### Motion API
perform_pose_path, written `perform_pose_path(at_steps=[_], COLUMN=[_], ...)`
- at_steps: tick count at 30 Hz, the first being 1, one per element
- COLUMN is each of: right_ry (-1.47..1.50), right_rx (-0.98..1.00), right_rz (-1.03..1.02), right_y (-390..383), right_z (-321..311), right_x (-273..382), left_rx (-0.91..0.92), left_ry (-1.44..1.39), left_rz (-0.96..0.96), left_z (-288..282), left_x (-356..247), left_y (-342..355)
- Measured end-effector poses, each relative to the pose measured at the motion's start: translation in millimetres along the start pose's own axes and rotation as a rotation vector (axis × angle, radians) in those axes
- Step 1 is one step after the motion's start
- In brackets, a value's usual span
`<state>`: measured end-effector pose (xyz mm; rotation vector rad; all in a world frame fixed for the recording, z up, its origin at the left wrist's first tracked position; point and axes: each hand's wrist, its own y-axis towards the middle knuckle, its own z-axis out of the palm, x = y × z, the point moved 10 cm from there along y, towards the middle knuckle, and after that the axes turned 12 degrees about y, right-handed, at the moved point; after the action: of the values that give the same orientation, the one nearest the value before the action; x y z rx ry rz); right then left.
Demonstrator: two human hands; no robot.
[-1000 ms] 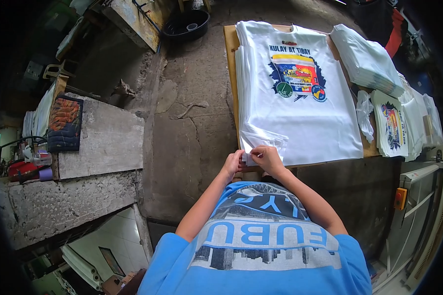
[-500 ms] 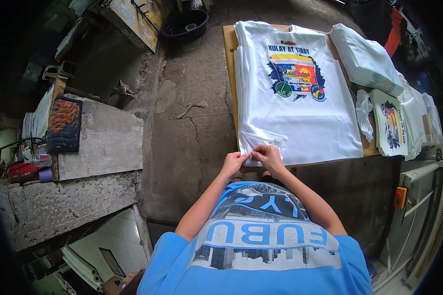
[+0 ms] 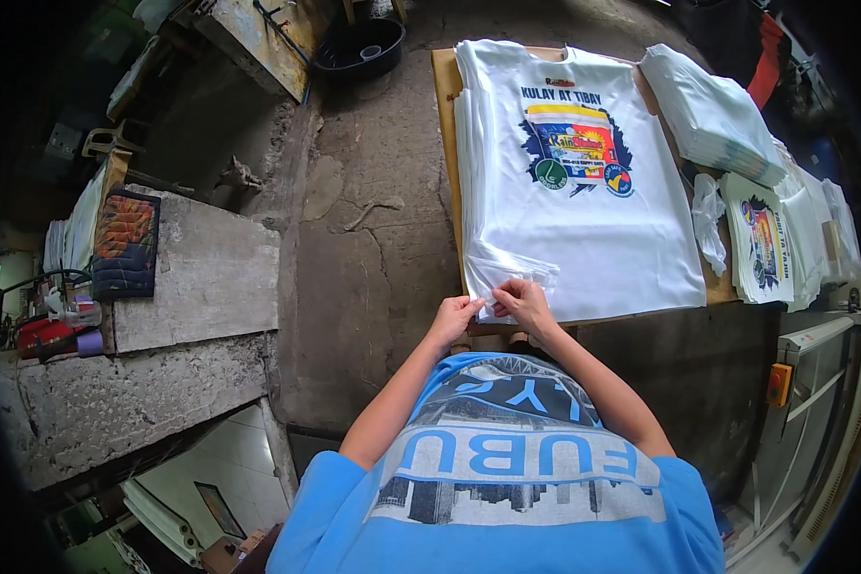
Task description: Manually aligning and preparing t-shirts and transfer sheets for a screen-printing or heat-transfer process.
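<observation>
A stack of white printed T-shirts (image 3: 593, 258) lies on a tan board in front of me. The top one shows a colourful print with its neckline at the far end. At the stack's near left corner the shirt layers are folded back and fanned out. My left hand (image 3: 456, 318) is closed at the outer edge of that corner, thumb and fingers pinching the T-shirt fabric. Just right of it, my right hand (image 3: 523, 304) is closed in a pinch on the turned-back layers. A small gap separates the fingertips of the two hands.
Folded white shirts (image 3: 713, 115) and a crumpled clear plastic bag (image 3: 707, 220) lie right of the stack, with more printed shirts (image 3: 761, 234) beyond. A black basin (image 3: 359, 50) stands at the far left. Concrete ledges (image 3: 210, 268) and a quilted dark cloth (image 3: 124, 244) are at left.
My fingertips have drawn slightly apart at the shirt corner, the right hand shifting a little to the right. The stack lies where it was.
</observation>
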<state>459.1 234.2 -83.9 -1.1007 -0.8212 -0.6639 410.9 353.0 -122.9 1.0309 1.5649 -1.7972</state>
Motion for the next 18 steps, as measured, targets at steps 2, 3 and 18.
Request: perform_pose_path(at_steps=[2,3,18], right_ry=[-0.043,-0.068,-0.443], right_rx=[-0.014,0.003,0.018], right_rz=[-0.033,-0.067,-0.329], right_y=[1.7,1.8,-11.6], right_z=[-1.6,0.1,16.4], right_x=[0.7,2.8,38.1], left_rx=[-0.041,-0.059,0.016], left_ry=[-0.014,-0.041,-0.069], left_rz=[0.007,0.0,-0.01], left_z=[-2.1,-2.4,2.2], left_x=[-0.1,0.8,-1.9], left_y=[1.3,1.5,-1.7])
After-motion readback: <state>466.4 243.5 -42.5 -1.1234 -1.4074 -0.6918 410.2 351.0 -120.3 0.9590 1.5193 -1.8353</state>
